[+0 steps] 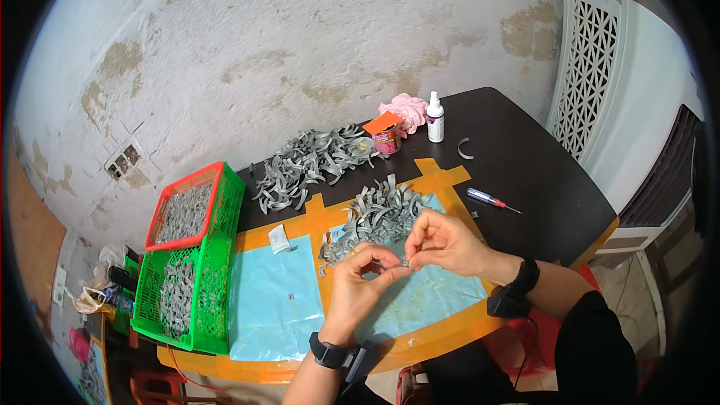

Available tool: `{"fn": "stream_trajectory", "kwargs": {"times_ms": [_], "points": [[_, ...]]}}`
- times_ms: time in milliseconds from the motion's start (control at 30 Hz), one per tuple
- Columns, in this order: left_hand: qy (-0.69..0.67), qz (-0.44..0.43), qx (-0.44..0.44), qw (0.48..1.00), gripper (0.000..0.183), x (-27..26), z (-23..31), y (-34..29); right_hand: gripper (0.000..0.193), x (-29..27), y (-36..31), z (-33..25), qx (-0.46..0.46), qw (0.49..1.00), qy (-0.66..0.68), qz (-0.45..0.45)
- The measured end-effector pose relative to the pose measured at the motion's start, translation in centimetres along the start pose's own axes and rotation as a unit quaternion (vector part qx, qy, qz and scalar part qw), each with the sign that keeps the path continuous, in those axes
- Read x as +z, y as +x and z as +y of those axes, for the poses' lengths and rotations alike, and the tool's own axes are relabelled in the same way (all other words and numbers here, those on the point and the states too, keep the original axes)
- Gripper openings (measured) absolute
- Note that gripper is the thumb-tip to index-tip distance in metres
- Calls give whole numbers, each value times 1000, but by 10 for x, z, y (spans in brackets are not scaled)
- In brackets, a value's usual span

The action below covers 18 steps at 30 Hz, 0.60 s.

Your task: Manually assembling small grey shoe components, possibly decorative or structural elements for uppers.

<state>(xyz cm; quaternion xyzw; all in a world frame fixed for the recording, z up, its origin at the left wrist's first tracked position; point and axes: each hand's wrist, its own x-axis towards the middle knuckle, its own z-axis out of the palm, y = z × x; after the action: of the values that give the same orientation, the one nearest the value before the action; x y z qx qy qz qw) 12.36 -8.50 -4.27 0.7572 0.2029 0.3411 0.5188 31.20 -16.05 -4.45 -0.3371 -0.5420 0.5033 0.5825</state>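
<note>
Your left hand [358,279] and right hand [450,246]: narrow, fingertips meeting on a small grey piece [405,263], mostly hidden, 5 o'clock from view centre. From it: curved grey strips [384,214] piled at 11 o'clock, screwdriver [486,197] at 2, green basket [214,277] at 9, well apart.

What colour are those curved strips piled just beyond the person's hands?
The curved strips are grey; the head view, the only one here, shows them best.
</note>
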Motion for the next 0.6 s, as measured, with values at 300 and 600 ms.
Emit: {"fn": "stream_trajectory", "kwargs": {"times_ms": [300, 600], "points": [[1, -42, -67, 997, 12, 1, -1, 1, 18, 0, -2, -3, -41, 981, -190, -12], [85, -10, 25, 996, 11, 1, 6, -1, 13, -3, -1, 3, 84, 996, -1, -23]]}}
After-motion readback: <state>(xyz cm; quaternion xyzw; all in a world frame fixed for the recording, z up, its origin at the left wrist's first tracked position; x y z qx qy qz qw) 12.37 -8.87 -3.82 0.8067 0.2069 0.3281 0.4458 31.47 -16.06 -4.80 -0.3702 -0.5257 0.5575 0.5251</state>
